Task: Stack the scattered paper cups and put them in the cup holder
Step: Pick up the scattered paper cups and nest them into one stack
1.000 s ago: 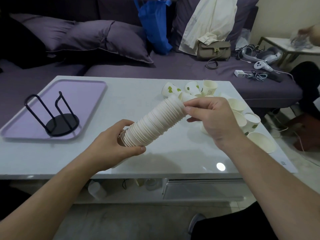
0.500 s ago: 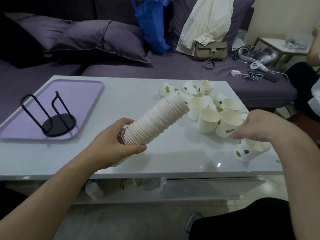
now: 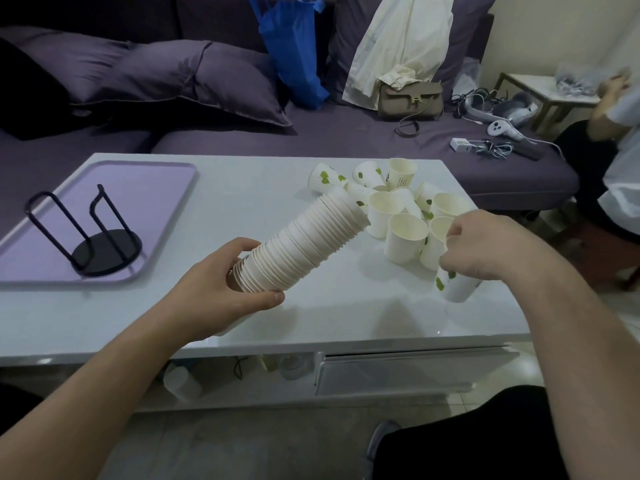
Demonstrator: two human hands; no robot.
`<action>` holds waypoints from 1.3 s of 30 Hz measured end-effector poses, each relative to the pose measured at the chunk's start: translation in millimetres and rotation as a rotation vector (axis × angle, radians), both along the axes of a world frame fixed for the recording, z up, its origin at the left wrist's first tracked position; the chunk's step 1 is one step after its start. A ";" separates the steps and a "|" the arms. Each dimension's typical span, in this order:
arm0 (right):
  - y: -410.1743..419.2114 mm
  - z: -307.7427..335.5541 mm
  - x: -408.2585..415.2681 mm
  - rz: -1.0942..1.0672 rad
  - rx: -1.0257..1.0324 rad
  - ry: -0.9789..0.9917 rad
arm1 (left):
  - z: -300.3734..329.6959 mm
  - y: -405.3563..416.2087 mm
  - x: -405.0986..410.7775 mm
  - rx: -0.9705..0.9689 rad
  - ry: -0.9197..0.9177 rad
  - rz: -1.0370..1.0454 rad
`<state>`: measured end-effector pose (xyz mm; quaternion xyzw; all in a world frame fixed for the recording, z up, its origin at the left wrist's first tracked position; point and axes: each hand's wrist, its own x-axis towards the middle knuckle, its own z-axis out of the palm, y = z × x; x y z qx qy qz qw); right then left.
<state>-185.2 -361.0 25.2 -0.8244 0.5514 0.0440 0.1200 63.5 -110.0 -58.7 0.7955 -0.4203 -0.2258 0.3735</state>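
My left hand (image 3: 221, 292) grips the lower end of a long stack of white paper cups (image 3: 304, 242), which tilts up and to the right above the white table (image 3: 242, 202). Several loose cups (image 3: 398, 209) with green leaf prints stand and lie in a cluster at the table's right. My right hand (image 3: 485, 247) is curled at that cluster, fingers pinching the rim of one upright cup (image 3: 433, 247). Another cup (image 3: 457, 287) lies on its side under my right wrist. The black wire cup holder (image 3: 97, 237) stands empty on a purple tray (image 3: 156, 188) at the left.
A purple sofa (image 3: 311, 133) behind the table carries pillows, a blue bag (image 3: 291, 46), a cream garment, a brown handbag (image 3: 410, 98) and cables with a controller. Another person sits at the far right by a small side table (image 3: 540, 88). The table's right edge is close to the cups.
My right hand left the top of the stack, swung right and down to the loose cups, and has closed on a cup's rim. The left hand and stack stayed nearly still.
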 end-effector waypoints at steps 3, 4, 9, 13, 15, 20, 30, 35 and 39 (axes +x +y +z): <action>10.0 2.0 7.2 0.026 0.015 -0.068 | -0.3 0.3 -2.2 0.000 -0.002 -0.001; 11.1 2.3 8.6 0.028 0.011 -0.108 | -0.4 0.2 -2.5 -0.002 -0.003 -0.001; 12.5 -1.1 17.2 0.077 -0.054 -0.705 | -1.8 0.1 -0.3 -0.001 -0.006 -0.007; 18.8 -5.6 28.8 0.161 -0.130 -1.046 | -5.1 0.5 2.1 0.012 -0.020 -0.028; 21.1 -11.2 37.1 0.200 -0.103 -1.110 | -6.7 0.3 1.7 0.022 -0.025 -0.046; 19.9 -19.1 49.7 0.244 -0.041 -1.157 | -8.5 2.4 4.3 0.029 -0.024 -0.067; 24.1 -25.4 53.1 0.283 0.153 -1.108 | -6.7 -2.1 0.1 0.025 -0.030 -0.093; 45.0 -37.1 64.8 0.468 0.521 -1.031 | -6.8 -5.0 -3.2 0.022 -0.050 -0.069; 34.2 -39.8 67.1 0.406 0.528 -1.068 | -7.3 -3.0 1.2 0.000 -0.032 -0.031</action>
